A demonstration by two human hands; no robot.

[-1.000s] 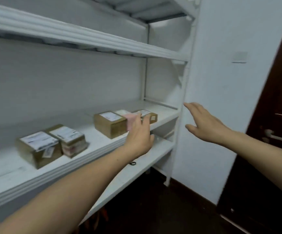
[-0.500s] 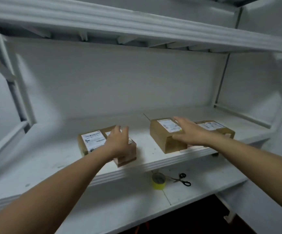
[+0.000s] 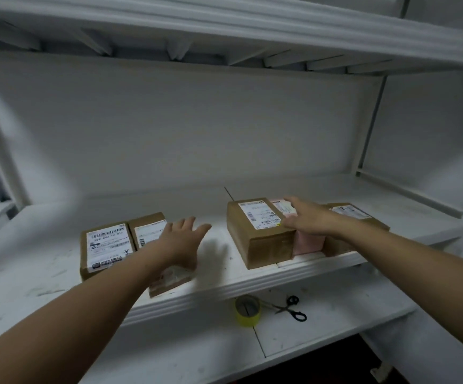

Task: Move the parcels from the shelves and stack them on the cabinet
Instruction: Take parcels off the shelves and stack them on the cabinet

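Over the pink parcel [image 3: 309, 242] now, right hand [image 3: 310, 220]

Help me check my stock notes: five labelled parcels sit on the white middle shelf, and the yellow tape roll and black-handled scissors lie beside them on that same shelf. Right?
Wrong shelf. The yellow tape roll and black-handled scissors lie on the lower white shelf, beneath the white middle shelf holding the five labelled parcels; the head view shows it.
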